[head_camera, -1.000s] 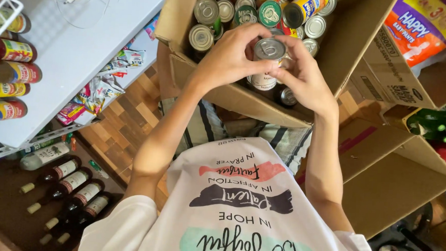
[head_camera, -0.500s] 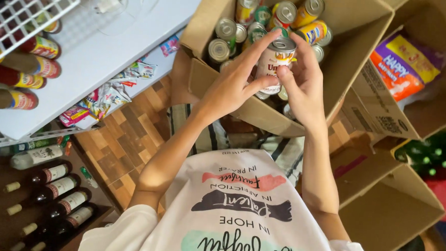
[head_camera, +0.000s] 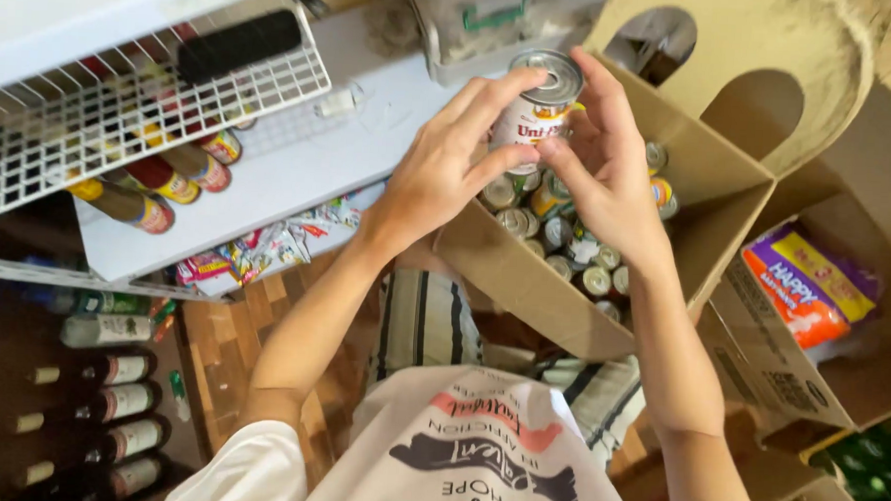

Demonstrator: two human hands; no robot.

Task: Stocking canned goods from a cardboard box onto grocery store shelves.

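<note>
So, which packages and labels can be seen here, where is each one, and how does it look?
Tin can: held by both hands above the open carton, silver lid, white and red label.
Carton: brown cardboard, centre, full of cans.
Bag: in the right-hand box, purple, orange and yellow.
Sauce bottles: lying under the wire rack, red and yellow labels.
Snack packets: below the white shelf, colourful.
Dark bottles: lower left, white labels.
</note>
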